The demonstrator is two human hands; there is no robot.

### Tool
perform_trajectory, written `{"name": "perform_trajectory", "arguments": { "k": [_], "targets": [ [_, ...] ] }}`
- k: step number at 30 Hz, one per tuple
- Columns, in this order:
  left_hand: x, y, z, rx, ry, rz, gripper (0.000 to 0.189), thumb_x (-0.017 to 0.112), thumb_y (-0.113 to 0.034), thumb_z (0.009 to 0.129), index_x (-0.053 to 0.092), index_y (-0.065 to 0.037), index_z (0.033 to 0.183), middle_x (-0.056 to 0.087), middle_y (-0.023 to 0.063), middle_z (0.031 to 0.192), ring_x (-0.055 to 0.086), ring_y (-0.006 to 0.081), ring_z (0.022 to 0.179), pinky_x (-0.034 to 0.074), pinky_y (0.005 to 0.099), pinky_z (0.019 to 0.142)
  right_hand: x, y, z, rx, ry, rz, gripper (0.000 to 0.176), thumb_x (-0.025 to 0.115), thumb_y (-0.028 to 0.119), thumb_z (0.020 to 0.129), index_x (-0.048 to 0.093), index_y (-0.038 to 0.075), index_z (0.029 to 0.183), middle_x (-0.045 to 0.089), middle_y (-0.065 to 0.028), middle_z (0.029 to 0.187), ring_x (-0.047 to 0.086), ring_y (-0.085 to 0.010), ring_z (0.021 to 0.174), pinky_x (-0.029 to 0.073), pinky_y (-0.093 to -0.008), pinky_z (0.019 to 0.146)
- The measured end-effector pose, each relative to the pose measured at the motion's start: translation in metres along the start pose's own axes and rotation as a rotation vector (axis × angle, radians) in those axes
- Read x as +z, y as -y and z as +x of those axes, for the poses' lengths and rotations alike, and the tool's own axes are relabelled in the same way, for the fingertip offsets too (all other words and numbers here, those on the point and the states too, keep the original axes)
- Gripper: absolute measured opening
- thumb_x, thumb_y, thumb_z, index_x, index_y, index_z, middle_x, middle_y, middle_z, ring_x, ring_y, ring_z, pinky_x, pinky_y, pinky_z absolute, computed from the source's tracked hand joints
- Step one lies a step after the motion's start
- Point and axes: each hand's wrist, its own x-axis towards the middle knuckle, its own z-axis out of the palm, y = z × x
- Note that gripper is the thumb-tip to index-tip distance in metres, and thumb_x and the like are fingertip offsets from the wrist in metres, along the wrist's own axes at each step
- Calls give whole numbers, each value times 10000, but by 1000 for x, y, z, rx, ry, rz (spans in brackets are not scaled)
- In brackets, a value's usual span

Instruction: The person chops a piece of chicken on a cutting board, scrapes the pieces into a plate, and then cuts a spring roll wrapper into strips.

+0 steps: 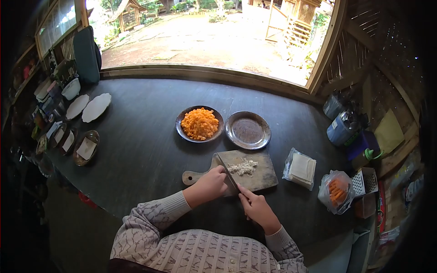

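A wooden cutting board (264,175) with a round handle at its left lies in front of me. Pale shredded food (244,167) is heaped on its middle. My right hand (256,207) is closed round the handle of a knife (227,172), whose blade slants up and left across the board. At the blade's left side, over the board's front left part, my left hand (210,185) is closed; whatever its fingers hold is hidden. Beyond the board stand a bowl (181,130) heaped with orange diced food (199,123) and a brown plate (248,130) with nothing on it.
Square wrappers (302,168) in plastic and a bag of orange pieces (337,192) lie at right, near a white basket (365,182). Blue containers (341,129) stand farther back. White plates (96,108) and small brown dishes (86,148) are at left.
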Motion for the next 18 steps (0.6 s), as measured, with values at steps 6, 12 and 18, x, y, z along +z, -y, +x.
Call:
{"name": "perform_trajectory", "arguments": {
  "k": [6, 12, 18],
  "targets": [
    [-5, 1, 1, -20, 41, -76, 306, 573, -85, 799, 625, 120, 1020, 570, 233, 1102, 589, 360, 1034, 482, 386, 939, -8, -1, -11, 24, -35, 18, 382, 522, 195, 986, 534, 127, 1361, 567, -59, 520, 548, -106, 426, 473, -274, 449],
    [-2, -1, 0, -1, 14, -7, 291, 579, -94, 795, 629, 116, 990, 564, 249, 1065, 568, 371, 1024, 471, 404, 931, -9, -1, -14, 37, 29, 22, 377, 511, 208, 994, 536, 125, 1360, 582, -65, 542, 566, -103, 458, 485, -272, 478],
    [6, 0, -1, 61, -87, 4, 213, 574, -101, 755, 618, 105, 788, 569, 244, 934, 542, 389, 926, 461, 432, 864, -10, -2, -14, 32, 42, -10, 371, 502, 198, 994, 544, 129, 1356, 584, -55, 546, 563, -98, 460, 483, -264, 487]
  ]
}}
